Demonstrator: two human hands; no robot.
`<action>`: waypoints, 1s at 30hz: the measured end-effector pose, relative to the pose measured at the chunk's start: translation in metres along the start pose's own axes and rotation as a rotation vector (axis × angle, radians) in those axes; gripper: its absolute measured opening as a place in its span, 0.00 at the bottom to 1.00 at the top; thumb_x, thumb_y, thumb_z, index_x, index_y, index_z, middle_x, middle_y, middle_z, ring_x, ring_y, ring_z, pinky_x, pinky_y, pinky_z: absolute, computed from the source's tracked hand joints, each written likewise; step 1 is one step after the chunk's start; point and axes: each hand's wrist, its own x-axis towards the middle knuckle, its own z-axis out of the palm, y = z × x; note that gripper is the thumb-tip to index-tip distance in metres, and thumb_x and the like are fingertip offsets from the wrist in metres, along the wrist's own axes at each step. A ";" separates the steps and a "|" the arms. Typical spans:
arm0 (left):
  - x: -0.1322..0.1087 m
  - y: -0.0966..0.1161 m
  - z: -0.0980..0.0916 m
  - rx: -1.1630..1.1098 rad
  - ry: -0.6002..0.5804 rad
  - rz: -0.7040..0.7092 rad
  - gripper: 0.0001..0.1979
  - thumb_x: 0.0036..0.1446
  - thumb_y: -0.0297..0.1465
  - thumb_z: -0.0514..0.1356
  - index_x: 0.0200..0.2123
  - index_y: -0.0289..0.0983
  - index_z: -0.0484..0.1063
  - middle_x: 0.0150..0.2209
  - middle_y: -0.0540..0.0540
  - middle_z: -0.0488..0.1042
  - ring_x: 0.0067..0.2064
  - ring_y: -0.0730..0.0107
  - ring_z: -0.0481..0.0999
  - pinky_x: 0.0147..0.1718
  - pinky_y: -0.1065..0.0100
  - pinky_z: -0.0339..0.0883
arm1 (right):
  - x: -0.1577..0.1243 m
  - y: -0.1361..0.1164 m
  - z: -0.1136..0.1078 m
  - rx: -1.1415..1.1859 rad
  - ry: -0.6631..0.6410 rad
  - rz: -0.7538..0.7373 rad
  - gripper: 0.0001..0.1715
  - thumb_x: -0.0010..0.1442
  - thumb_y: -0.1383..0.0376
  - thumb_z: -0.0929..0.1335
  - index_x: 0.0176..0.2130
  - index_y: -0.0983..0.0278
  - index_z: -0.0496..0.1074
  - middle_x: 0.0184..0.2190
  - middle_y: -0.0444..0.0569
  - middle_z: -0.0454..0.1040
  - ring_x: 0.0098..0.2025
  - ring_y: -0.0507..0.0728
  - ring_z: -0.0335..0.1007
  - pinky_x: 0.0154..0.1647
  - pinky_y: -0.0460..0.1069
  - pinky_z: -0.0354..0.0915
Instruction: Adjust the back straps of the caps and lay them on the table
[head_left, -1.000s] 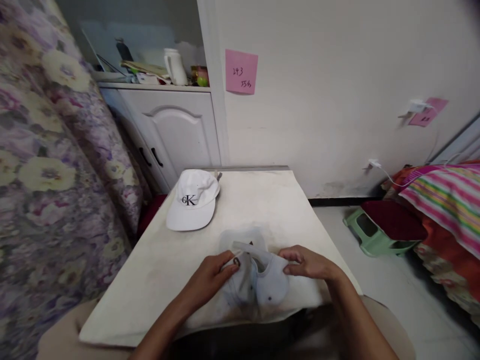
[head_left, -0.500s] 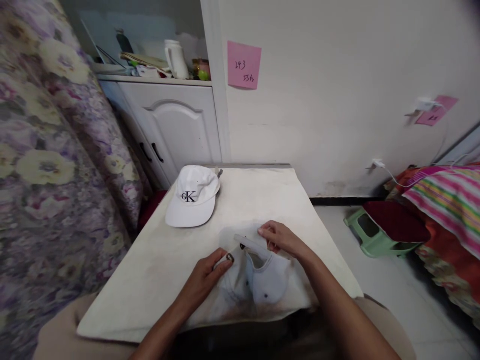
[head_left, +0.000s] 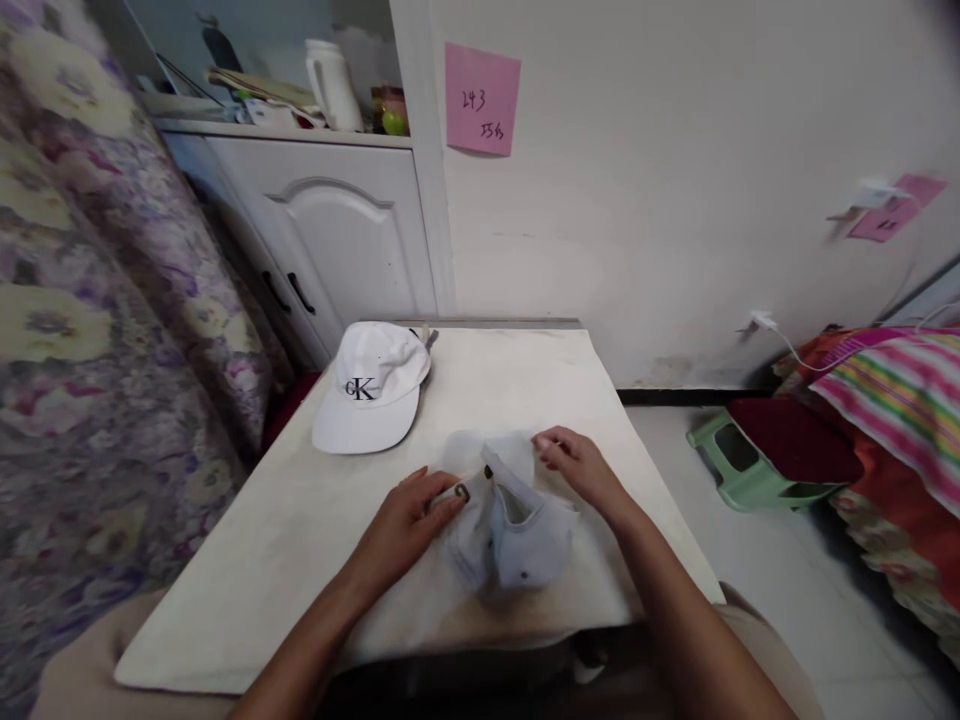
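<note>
A pale grey-blue baseball cap [head_left: 531, 550] lies near the front of the table, its back opening and strap towards me and its brim on the far side. My left hand [head_left: 411, 515] pinches the end of the cap's strap, where a small metal buckle [head_left: 462, 491] shows by the thumb. My right hand [head_left: 577, 465] is closed at the far right, its curled fingertips at the edge of the brim; the thumb's grip is partly hidden. A white baseball cap [head_left: 379, 365] with black letters sits at the table's back left, apart from both hands.
The cloth-covered white table [head_left: 300, 560] stands against the wall. A flowered curtain [head_left: 97, 380] hangs at the left, beside a white cabinet [head_left: 345, 240]. On the right floor is a green stool [head_left: 739, 480] with a dark red top, next to a bed with a striped cover [head_left: 892, 390].
My right hand has shifted slightly right and away from me along the grey-blue cap. My left hand keeps its pinch on the strap. The view has tilted a little downward.
</note>
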 end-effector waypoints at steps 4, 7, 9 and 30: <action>0.006 0.018 0.001 -0.038 -0.056 -0.034 0.12 0.61 0.40 0.59 0.40 0.41 0.79 0.38 0.47 0.79 0.38 0.60 0.75 0.35 0.68 0.64 | -0.014 -0.043 -0.006 -0.160 -0.151 -0.118 0.24 0.67 0.49 0.62 0.31 0.62 0.74 0.30 0.46 0.74 0.35 0.56 0.68 0.37 0.50 0.61; 0.011 0.028 0.007 -0.045 -0.063 -0.047 0.11 0.58 0.40 0.63 0.39 0.40 0.79 0.36 0.48 0.80 0.37 0.60 0.76 0.34 0.69 0.65 | -0.027 -0.064 0.001 -0.243 -0.299 -0.112 0.24 0.66 0.48 0.63 0.29 0.62 0.72 0.27 0.45 0.73 0.30 0.54 0.67 0.31 0.48 0.57; 0.012 0.032 0.009 -0.045 -0.048 -0.052 0.09 0.58 0.38 0.62 0.38 0.40 0.79 0.35 0.49 0.80 0.37 0.60 0.77 0.34 0.69 0.65 | -0.034 -0.069 0.007 -0.278 -0.296 -0.099 0.19 0.60 0.50 0.70 0.29 0.62 0.71 0.25 0.43 0.72 0.28 0.53 0.64 0.27 0.47 0.54; -0.003 0.028 0.005 -0.335 -0.047 -0.097 0.14 0.60 0.42 0.60 0.37 0.36 0.77 0.33 0.47 0.76 0.34 0.65 0.73 0.34 0.69 0.65 | -0.034 -0.057 0.028 0.265 -0.277 0.015 0.11 0.57 0.59 0.71 0.36 0.63 0.70 0.24 0.38 0.66 0.20 0.47 0.56 0.20 0.43 0.54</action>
